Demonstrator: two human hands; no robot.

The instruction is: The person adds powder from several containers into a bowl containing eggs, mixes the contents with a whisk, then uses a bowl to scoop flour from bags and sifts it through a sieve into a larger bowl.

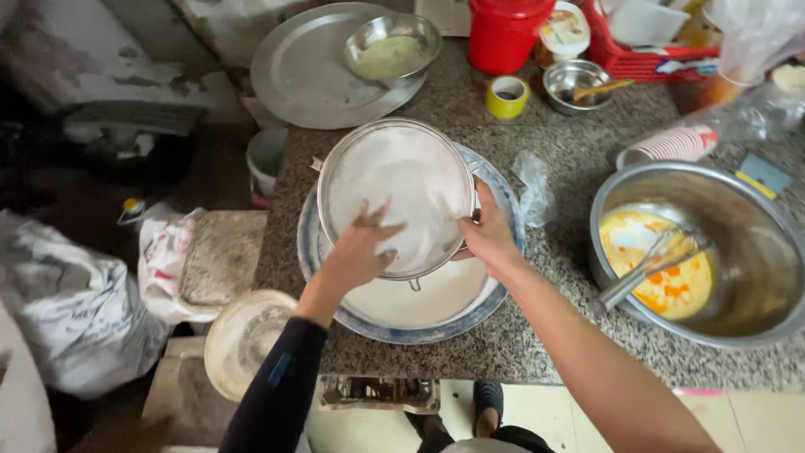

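A round metal sieve (394,189) filled with white flour is held over a wide white plate with a blue rim (402,323) on the granite counter. My left hand (360,247) reaches into the sieve, fingers spread on the flour. The sieve's right rim is gripped by my right hand (486,231). White flour lies on the plate beneath the sieve.
A large steel bowl (755,218) with yellow beaten egg and a whisk (646,264) stands at the right. Behind are a steel tray (310,75), a small bowl (390,50), yellow tape (506,96), a red container (503,33), stacked paper cups (671,144). Sacks lie on the floor left.
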